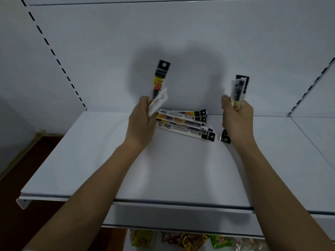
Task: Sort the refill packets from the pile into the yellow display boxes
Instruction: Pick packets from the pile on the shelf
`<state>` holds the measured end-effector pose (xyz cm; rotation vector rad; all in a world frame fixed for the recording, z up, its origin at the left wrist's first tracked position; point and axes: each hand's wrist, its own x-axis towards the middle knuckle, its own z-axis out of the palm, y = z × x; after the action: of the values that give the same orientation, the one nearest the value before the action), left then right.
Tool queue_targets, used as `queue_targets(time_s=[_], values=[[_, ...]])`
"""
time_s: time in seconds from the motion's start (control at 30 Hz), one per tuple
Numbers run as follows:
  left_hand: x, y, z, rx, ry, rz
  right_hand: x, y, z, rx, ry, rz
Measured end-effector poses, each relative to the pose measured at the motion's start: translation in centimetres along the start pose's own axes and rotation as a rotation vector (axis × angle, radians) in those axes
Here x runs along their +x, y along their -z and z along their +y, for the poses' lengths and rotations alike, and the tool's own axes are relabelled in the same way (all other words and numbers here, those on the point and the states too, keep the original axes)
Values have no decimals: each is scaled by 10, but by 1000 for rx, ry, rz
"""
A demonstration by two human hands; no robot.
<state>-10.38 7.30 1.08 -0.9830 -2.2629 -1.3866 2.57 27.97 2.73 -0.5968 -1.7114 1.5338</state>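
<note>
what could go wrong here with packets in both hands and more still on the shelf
1. The left hand grips several packets fanned out at different angles, so one could slip from the grip.
2. No yellow box is in view, so the right hand's packets may go into the wrong one.
3. The forearms hang over the pile on the shelf; a sweep could knock it, and one packet lies partly hidden under the right wrist.
</note>
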Motion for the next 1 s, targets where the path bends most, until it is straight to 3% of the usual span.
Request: queue_targets(time_s=[0.07,0.23,0.43,0.63,0.77,0.9,1.0], values=[[2,-1,10,-240,145,-48,2,-1,2,8,-32,2],[10,-8,35,-555,344,-87,5,-1,8,-148,-101,-69],[-9,-22,60,-499,398,15,1,-2,8,-26,-88,11],[-30,-33,62,-613,547,-54,-5,-2,14,-181,-37,5],[-25,-28,69,-553,496,-152,-7,5,5,-179,-127,119],[-25,-17,76,-638,494,-374,-30,21,-16,-220,-45,165],[-30,-9,87,-622,349,-492,-63,40,-28,-282,37,212]])
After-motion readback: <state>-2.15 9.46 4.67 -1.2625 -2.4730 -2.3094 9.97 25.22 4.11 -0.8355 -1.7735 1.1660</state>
